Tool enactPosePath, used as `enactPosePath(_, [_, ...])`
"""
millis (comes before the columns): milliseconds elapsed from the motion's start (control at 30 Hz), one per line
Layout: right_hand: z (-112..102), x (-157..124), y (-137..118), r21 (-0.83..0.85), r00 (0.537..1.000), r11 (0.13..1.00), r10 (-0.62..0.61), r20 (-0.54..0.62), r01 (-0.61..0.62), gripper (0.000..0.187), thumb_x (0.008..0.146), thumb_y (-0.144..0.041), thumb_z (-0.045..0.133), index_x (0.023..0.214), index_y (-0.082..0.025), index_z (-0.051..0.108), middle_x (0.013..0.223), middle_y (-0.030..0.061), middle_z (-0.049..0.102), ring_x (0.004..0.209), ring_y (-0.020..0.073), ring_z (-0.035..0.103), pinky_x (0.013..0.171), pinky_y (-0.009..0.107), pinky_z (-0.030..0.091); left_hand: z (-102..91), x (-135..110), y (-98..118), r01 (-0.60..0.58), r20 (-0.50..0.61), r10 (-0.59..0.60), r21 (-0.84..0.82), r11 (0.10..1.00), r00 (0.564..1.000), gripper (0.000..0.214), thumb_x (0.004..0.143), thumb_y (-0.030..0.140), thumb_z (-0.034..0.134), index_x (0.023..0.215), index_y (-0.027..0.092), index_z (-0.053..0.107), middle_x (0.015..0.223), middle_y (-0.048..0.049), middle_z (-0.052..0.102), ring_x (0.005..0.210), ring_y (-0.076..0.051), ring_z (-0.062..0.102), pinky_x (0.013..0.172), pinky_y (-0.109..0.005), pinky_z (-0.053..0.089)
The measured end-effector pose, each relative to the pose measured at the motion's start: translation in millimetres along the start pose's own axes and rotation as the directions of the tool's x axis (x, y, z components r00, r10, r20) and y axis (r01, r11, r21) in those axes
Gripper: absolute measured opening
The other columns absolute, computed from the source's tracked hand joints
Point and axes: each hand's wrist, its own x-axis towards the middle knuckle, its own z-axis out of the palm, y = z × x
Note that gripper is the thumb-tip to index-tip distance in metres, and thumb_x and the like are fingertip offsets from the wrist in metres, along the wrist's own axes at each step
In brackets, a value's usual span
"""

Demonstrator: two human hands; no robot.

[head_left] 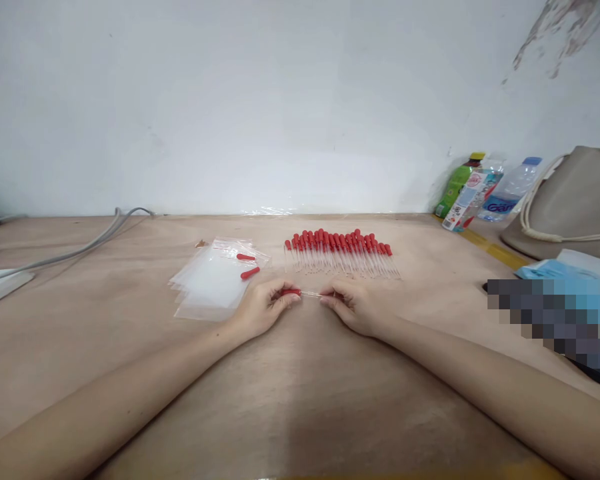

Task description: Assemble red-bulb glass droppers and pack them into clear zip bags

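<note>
Both my hands rest on the wooden table and hold one glass dropper between them. My left hand pinches its red rubber bulb end. My right hand pinches the clear glass tube end. Just beyond the hands lies a row of several more droppers with red bulbs. To the left sits a stack of clear plastic bags with two loose red rubber bulbs on top.
Grey cables run along the far left of the table. At the back right stand a few drink bottles against the wall, with a beige bag and a blue packet beside them.
</note>
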Motion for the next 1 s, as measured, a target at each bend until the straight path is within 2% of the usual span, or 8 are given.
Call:
enactPosePath(100, [-1.0,0.9,4.3,-0.019,0.999,1.000,-0.023,0.032,0.024,0.011,0.083,-0.021,0.048,0.079,-0.019,0.058,0.072,-0.0008,0.061,0.065,0.0105,0.052,0.074,0.030,0.031,0.3,-2.5,0.9,0.001,0.037,-0.001,-0.009,1.000,0.999,0.021,0.081,0.035,0.051,0.090,0.019,0.062,0.083,-0.0008,0.066,0.074,-0.015,0.061,0.069,-0.026,0.049])
enactPosePath(267, [-2.8,1.3,9.2,-0.110,0.995,0.990,-0.089,0.038,0.092,0.012,0.083,-0.020,0.048,0.078,-0.018,0.059,0.074,-0.0006,0.062,0.065,0.0101,0.051,0.071,0.030,0.027,1.1,-3.4,1.7,-0.002,0.097,-0.002,0.044,0.999,0.995,0.021,0.081,0.034,0.050,0.091,0.021,0.063,0.085,0.0010,0.067,0.075,-0.014,0.061,0.069,-0.025,0.049])
enactPosePath(467, [-2.7,0.9,2.7,-0.174,0.996,0.981,-0.088,0.008,0.088,0.016,0.084,-0.020,0.041,0.079,-0.017,0.056,0.073,0.0016,0.060,0.063,0.0112,0.049,0.067,0.029,0.025,1.9,0.0,2.5,-0.044,0.062,0.042,0.032,0.999,0.997,0.022,0.079,0.033,0.054,0.095,0.022,0.065,0.090,0.0000,0.068,0.077,-0.016,0.063,0.072,-0.027,0.051])
enactPosePath(700, [0.6,1.1,-0.2,-0.214,0.993,0.969,-0.118,0.030,0.122,0.018,0.085,-0.021,0.038,0.078,-0.017,0.055,0.070,0.0014,0.060,0.060,0.0109,0.048,0.067,0.029,0.024,3.2,-2.7,1.9,0.015,0.075,-0.011,-0.052,0.999,0.997,0.038,0.077,0.033,0.057,0.114,0.022,0.056,0.091,-0.0017,0.069,0.082,-0.016,0.064,0.076,-0.029,0.052])
enactPosePath(833, [3.1,1.4,-1.5,-0.210,0.993,0.971,-0.101,0.067,0.113,0.023,0.087,-0.022,0.035,0.074,-0.017,0.054,0.065,0.0009,0.060,0.058,0.0109,0.048,0.067,0.029,0.025,5.3,-4.0,0.1,-0.001,0.094,0.010,-0.099,0.995,0.996,0.039,0.077,0.032,0.057,0.115,0.020,0.055,0.091,-0.0026,0.068,0.085,-0.017,0.064,0.077,-0.030,0.052])
enactPosePath(1000, [5.9,3.1,-4.3,-0.177,0.991,0.983,-0.019,0.130,0.042,0.027,0.087,-0.022,0.035,0.067,-0.016,0.052,0.063,0.0000,0.059,0.054,0.0099,0.046,0.066,0.028,0.027,5.1,-3.9,-0.9,-0.040,0.110,0.050,-0.088,0.995,0.993,0.039,0.079,0.031,0.055,0.116,0.020,0.053,0.092,-0.0026,0.068,0.085,-0.016,0.064,0.079,-0.030,0.052])
